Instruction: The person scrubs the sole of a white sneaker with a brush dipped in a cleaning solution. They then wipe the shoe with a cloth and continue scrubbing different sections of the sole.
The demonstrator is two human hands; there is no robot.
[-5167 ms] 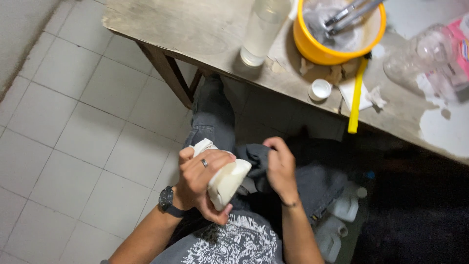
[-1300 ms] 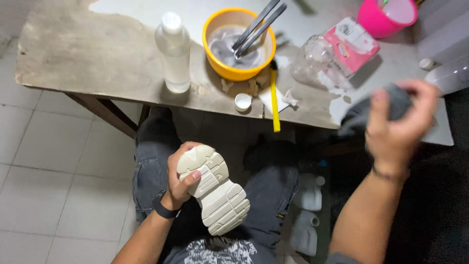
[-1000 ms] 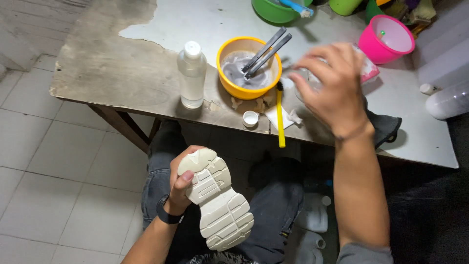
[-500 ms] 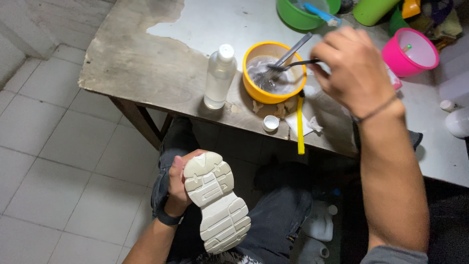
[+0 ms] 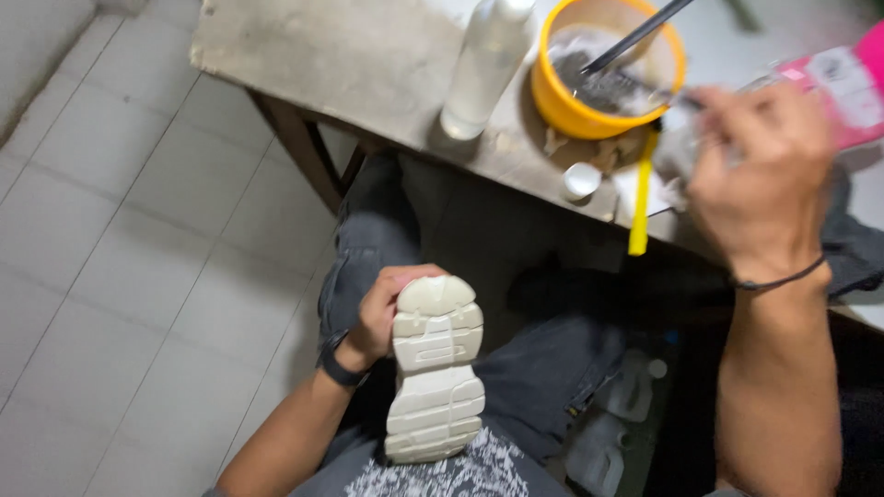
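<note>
My left hand (image 5: 382,316) grips a white shoe (image 5: 435,368) over my lap, its ridged sole turned up. My right hand (image 5: 760,170), blurred by motion, is raised beside a yellow bowl (image 5: 571,106) on the table and holds the handle of a dark brush (image 5: 677,97) whose head reaches the bowl's grey, foamy contents. A second thin dark handle (image 5: 635,37) leans in the bowl.
A worn table (image 5: 368,64) carries a clear plastic bottle (image 5: 483,69), a small white cap (image 5: 581,179), a yellow-handled tool (image 5: 639,207), a pink packet (image 5: 852,87) and a dark cloth (image 5: 856,248). White plastic containers (image 5: 626,405) lie under the table. Pale floor tiles (image 5: 129,276) spread to the left.
My right hand set the dark cloth on the table, reached to the yellow bowl and took hold of a brush there. The shoe stayed in my left hand, sole up.
</note>
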